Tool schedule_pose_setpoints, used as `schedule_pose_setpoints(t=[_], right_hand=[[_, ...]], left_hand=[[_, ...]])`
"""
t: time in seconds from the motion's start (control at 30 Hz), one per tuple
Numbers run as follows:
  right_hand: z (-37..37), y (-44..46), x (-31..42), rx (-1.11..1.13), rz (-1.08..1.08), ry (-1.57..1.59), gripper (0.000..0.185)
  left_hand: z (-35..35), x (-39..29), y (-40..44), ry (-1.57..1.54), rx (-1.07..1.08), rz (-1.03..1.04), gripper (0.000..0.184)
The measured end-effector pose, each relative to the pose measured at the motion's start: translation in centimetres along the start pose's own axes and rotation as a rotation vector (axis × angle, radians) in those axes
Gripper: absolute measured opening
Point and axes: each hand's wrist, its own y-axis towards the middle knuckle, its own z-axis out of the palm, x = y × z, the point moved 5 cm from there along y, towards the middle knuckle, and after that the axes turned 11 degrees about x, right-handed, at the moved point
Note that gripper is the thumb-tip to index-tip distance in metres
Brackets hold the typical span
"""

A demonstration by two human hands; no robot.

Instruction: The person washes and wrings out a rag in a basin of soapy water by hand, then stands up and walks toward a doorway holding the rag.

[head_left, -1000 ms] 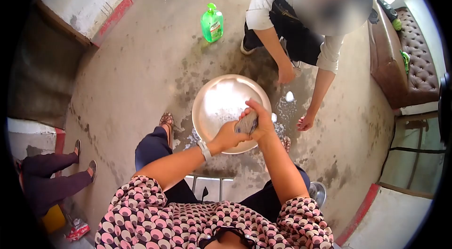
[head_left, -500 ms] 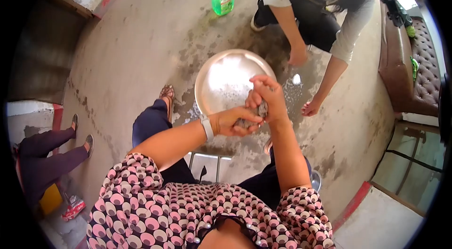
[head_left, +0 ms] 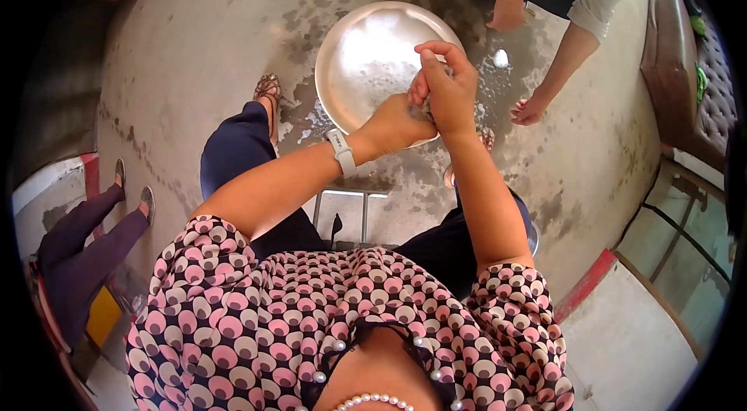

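Note:
My left hand (head_left: 393, 125), with a white band on its wrist, is closed round one end of a wet grey cloth (head_left: 420, 111). Pressed against it, my right hand (head_left: 450, 86) is wrapped round the other part of the same cloth, most of which the fingers hide. Both hands are over the near right edge of a large round metal basin (head_left: 334, 92). Light glares off the water and suds inside it.
A white lump of foam (head_left: 500, 59) lies on the wet floor right of the basin. Beyond it a crouching person's hands (head_left: 529, 110) hang low. Another person's legs (head_left: 93, 248) are at the left. A brown sofa (head_left: 671, 61) stands at the right.
The view has tipped down, so the basin sits higher and the green bottle is almost out of frame. My hands have closed more tightly round the cloth, hiding more of it.

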Motion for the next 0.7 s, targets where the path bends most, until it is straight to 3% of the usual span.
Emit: schedule_pose_setpoints(t=[0.07,0.17,0.4,0.7], right_hand=[[0.0,0.0,-0.2,-0.014,-0.006,-0.033,0.012],[0.0,-0.1,-0.7,-0.053,-0.019,-0.069,0.012],[-0.3,-0.2,-2.5,-0.154,-0.078,-0.260,0.009],[-0.7,-0.4,-2.1,-0.228,-0.086,-0.274,0.009]], left_hand=[[-0.5,-0.2,0.2,0.285,-0.133,0.224,0.040],[-0.1,-1.6,-0.8,0.307,-0.173,0.227,0.047],[-0.2,-0.9,-0.9,0.435,-0.226,0.164,0.043],[-0.5,-1.0,-1.0,0.501,-0.373,0.196,0.044]])
